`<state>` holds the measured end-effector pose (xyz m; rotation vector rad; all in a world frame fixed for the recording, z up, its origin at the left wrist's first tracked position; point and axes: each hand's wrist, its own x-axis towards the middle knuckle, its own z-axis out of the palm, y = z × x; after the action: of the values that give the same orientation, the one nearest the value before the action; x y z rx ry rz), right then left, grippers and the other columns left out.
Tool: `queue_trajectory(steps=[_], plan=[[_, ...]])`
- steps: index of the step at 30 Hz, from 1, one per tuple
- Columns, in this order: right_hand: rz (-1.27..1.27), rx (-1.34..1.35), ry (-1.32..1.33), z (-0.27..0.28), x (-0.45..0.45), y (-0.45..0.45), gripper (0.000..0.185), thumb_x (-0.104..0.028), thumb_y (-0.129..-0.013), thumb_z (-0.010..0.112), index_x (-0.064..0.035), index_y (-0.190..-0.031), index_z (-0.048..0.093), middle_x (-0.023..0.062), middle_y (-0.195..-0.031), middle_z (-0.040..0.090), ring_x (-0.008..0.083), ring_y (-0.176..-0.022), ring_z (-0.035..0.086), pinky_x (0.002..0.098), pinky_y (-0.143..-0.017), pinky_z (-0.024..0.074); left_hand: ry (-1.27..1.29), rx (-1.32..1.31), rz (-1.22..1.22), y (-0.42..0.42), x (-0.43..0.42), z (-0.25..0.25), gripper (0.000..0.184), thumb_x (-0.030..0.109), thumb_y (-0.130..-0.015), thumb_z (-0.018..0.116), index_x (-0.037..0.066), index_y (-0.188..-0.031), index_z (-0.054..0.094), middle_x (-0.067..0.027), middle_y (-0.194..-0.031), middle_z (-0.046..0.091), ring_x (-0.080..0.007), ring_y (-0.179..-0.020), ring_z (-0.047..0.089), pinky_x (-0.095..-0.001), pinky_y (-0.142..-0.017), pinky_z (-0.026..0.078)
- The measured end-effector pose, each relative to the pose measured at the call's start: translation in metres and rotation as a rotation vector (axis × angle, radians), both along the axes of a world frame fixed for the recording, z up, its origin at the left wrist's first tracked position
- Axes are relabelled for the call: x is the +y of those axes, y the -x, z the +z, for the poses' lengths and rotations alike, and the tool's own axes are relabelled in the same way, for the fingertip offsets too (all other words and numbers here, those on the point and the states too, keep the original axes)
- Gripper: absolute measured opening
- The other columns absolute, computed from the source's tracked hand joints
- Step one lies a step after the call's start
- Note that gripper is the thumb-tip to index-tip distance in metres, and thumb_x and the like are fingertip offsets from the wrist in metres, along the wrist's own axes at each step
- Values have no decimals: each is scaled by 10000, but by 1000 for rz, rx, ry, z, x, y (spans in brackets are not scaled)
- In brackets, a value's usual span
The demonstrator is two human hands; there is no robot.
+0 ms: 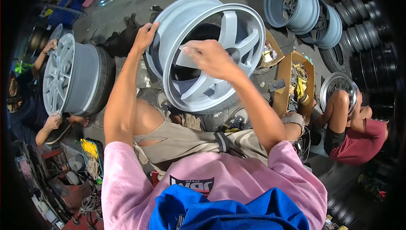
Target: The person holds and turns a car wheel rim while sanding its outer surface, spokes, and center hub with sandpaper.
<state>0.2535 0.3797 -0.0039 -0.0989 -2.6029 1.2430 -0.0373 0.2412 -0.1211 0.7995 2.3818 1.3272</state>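
A grey spoked wheel rim (230, 29) stands tilted in front of me, between my knees, on what looks like a tyre lying beneath it. My left hand (146, 37) grips the left edge of its barrel, thumb and fingers on the outer lip. My right hand (211, 58) is over the face near the left-hand spokes, slightly blurred, with its fingers curled together. Whatever those fingers hold, if anything, is hidden. Part of the hub and some spokes are covered by my right hand and forearm.
At left a person handles another grey rim (82, 75) on a tyre. A cardboard box (281, 99) of scraps stands right of my rim. Grey rims (306, 10) lie at upper right, near stacked dark rims (374, 69). A person in a maroon shirt (359, 143) holds a rim at right.
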Motion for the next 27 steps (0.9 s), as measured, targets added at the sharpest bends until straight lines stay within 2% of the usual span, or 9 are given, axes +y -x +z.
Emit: queue_trajectory(steps=[3, 5, 6, 9, 10, 13, 18, 25, 27], plan=[[79, -19, 414, -14, 12, -10, 288, -265, -1044, 608, -48, -1140, 772, 158, -679, 629, 244, -586, 560, 355, -628, 470, -4, -15, 1, -1, 3, 1, 600, 537, -1012, 619, -59, -1031, 685, -158, -920, 693, -198, -856, 603, -370, -816, 494], [-211, 181, 200, -27, 14, -3, 275, -256, -1038, 616, -46, -1136, 765, 166, -680, 621, 252, -592, 573, 377, -631, 473, 16, -10, 0, 2, 2, -4, 601, 536, -1011, 620, -60, -1035, 688, -164, -928, 698, -204, -867, 609, -371, -823, 495], [-294, 24, 212, -12, 5, -1, 258, -244, -1025, 630, -50, -1128, 765, 193, -712, 649, 314, -624, 623, 415, -652, 489, 35, 1, 7, 5, 3, -3, 601, 535, -1010, 621, -62, -1038, 691, -171, -935, 704, -209, -877, 615, -373, -831, 495], [-166, 37, 17, -12, -12, 8, 256, -207, -1034, 629, -48, -1183, 763, 196, -782, 703, 287, -617, 602, 400, -657, 487, 32, 44, 12, 3, 3, -3, 611, 540, -1006, 621, -62, -1073, 701, -186, -958, 721, -232, -904, 645, -380, -857, 501], [-133, 84, -10, -14, -14, 3, 260, -189, -1016, 634, -61, -1206, 758, 237, -823, 683, 401, -659, 623, 426, -661, 495, 32, 40, 18, 4, 1, -4, 611, 540, -1006, 621, -62, -1073, 701, -186, -958, 721, -232, -904, 645, -380, -857, 501], [-124, 21, -115, -18, -1, -26, 246, -200, -1001, 629, -108, -1183, 766, 244, -832, 702, 437, -762, 687, 517, -700, 531, 67, 38, 7, 8, 1, -1, 595, 533, -1004, 619, -41, -1131, 712, -206, -1007, 741, -306, -947, 695, -404, -888, 518], [-71, 177, -485, -63, 38, -53, 311, -120, -980, 598, -64, -1256, 728, 145, -939, 772, 330, -743, 739, 436, -637, 589, 13, 390, 18, -7, 0, 28, 446, 430, -984, 671, 27, -1156, 752, -203, -1072, 737, -349, -1021, 726, -423, -907, 550], [-157, 321, -558, -39, -27, -27, 363, -90, -941, 627, -61, -1299, 680, 102, -914, 773, 307, -728, 749, 421, -630, 595, -82, 414, -73, -61, 9, 88, 368, 333, -1025, 648, 12, -1168, 756, -175, -1122, 764, -263, -1024, 722, -356, -925, 534], [-287, 146, -513, -51, -11, -51, 374, -91, -926, 641, -77, -1297, 690, 121, -930, 774, 322, -713, 744, 430, -631, 593, -132, 407, -64, -55, -2, 94, 366, 338, -1020, 651, 14, -1148, 762, -178, -1097, 756, -280, -988, 719, -366, -889, 536]])
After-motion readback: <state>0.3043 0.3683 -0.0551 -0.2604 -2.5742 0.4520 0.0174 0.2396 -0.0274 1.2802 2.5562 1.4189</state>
